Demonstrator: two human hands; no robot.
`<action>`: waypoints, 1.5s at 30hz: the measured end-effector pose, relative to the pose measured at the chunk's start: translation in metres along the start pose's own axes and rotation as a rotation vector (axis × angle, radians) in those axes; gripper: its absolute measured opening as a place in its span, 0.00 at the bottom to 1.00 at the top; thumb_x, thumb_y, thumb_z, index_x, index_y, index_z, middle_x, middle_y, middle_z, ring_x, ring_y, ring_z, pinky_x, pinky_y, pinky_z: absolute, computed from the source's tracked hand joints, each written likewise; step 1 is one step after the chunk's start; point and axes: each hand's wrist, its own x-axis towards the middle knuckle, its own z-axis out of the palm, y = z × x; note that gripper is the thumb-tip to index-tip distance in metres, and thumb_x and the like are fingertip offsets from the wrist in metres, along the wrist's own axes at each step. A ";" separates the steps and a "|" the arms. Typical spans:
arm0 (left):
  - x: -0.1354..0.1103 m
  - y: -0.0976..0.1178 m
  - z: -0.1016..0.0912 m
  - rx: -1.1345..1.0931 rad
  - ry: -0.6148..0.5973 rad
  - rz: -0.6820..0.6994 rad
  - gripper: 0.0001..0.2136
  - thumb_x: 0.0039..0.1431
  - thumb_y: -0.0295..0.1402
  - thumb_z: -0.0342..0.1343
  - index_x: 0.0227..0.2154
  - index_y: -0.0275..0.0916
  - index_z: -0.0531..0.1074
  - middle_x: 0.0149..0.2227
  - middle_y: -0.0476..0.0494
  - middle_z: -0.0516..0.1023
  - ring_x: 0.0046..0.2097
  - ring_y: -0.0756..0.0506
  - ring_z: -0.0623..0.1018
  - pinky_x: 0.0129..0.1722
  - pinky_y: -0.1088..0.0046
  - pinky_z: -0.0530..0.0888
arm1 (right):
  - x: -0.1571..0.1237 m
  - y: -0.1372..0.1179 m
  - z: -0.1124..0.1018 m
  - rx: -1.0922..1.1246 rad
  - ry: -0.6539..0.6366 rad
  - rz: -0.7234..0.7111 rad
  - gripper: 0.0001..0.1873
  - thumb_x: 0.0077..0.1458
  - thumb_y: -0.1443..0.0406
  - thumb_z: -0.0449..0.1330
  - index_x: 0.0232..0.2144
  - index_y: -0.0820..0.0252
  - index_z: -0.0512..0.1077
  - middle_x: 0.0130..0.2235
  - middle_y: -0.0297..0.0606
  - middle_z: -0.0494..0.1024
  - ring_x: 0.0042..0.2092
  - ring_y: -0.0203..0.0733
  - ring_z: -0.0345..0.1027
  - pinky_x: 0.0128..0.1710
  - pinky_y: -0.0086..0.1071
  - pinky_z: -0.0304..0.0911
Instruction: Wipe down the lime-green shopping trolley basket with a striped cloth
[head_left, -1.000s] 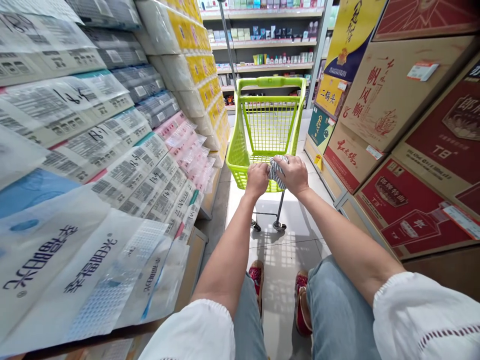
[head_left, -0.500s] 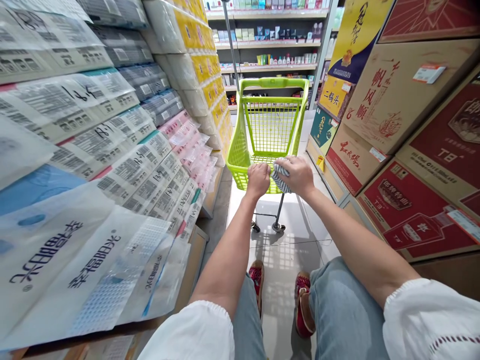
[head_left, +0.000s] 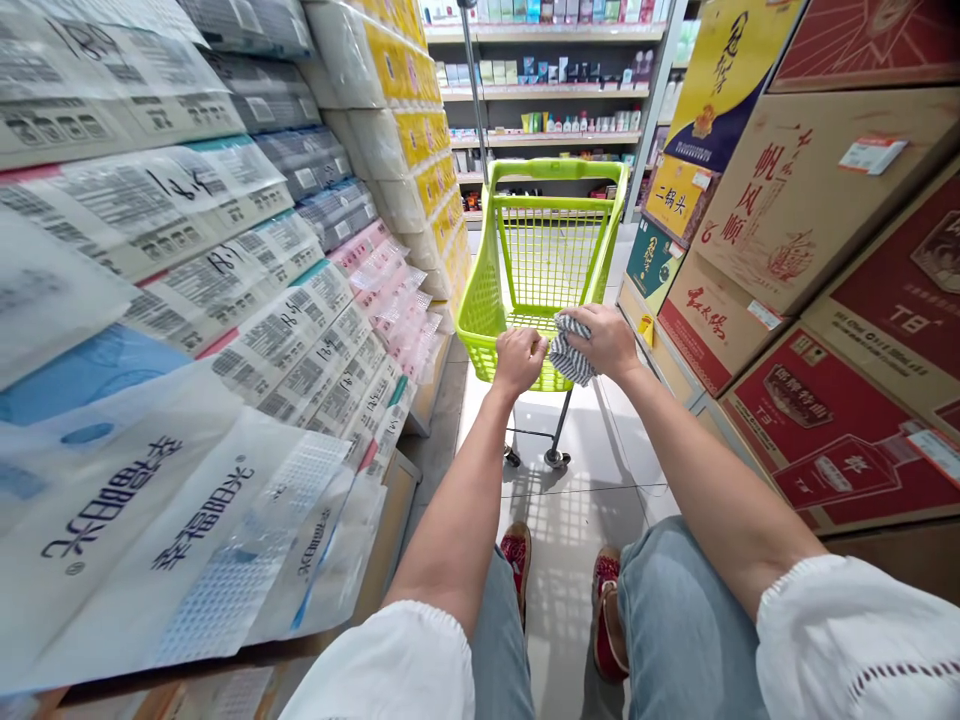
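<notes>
A lime-green shopping cart [head_left: 484, 290] with a mesh basket stands in front of me on small black wheels. My left hand [head_left: 520, 358] is closed over the near rim of its basket, fingers wrapped round the edge. Beside it, my right hand [head_left: 606, 340] grips a bunched grey-and-white striped cloth [head_left: 573, 352] at the right end of that rim. Whether the cloth touches the rim, I cannot tell. The part of the basket I see into is bare green mesh.
Plastic-wrapped paper packs [head_left: 255, 270] are piled along the left, with yellow-and-white packs [head_left: 405, 140] behind them. Stacked cartons [head_left: 787, 200] line the right side. Shelves of small goods [head_left: 555, 92] stand at the back. Tiled floor [head_left: 562, 540] runs between.
My right hand has shifted slightly right and up from the rim with the cloth, and more of the cloth shows. My left hand stays on the rim. The whole view has moved slightly.
</notes>
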 end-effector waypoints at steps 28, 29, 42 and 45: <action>-0.012 -0.003 -0.030 0.057 -0.042 0.060 0.13 0.64 0.36 0.42 0.30 0.42 0.70 0.35 0.46 0.76 0.45 0.43 0.70 0.54 0.59 0.59 | -0.028 -0.025 0.030 0.210 0.168 0.051 0.21 0.57 0.58 0.53 0.52 0.54 0.65 0.52 0.44 0.66 0.55 0.49 0.59 0.55 0.44 0.57; -0.014 0.002 -0.027 0.068 -0.049 0.061 0.14 0.65 0.37 0.41 0.29 0.42 0.70 0.34 0.45 0.76 0.43 0.43 0.70 0.53 0.59 0.60 | -0.031 -0.025 0.032 0.220 0.185 0.049 0.21 0.57 0.58 0.53 0.52 0.55 0.64 0.53 0.45 0.66 0.56 0.49 0.59 0.55 0.45 0.57; -0.018 -0.008 -0.016 0.043 -0.031 0.019 0.18 0.67 0.38 0.38 0.22 0.41 0.62 0.30 0.46 0.72 0.37 0.45 0.68 0.44 0.65 0.62 | -0.061 -0.022 0.089 0.074 0.165 -0.041 0.20 0.54 0.60 0.57 0.50 0.55 0.63 0.56 0.48 0.61 0.59 0.53 0.52 0.55 0.50 0.54; -0.016 -0.012 -0.018 0.028 -0.052 0.014 0.19 0.67 0.40 0.38 0.21 0.41 0.61 0.29 0.47 0.71 0.36 0.46 0.68 0.44 0.66 0.61 | -0.073 -0.017 0.105 -0.016 0.045 -0.105 0.18 0.55 0.62 0.55 0.49 0.54 0.65 0.55 0.46 0.64 0.56 0.52 0.55 0.51 0.47 0.56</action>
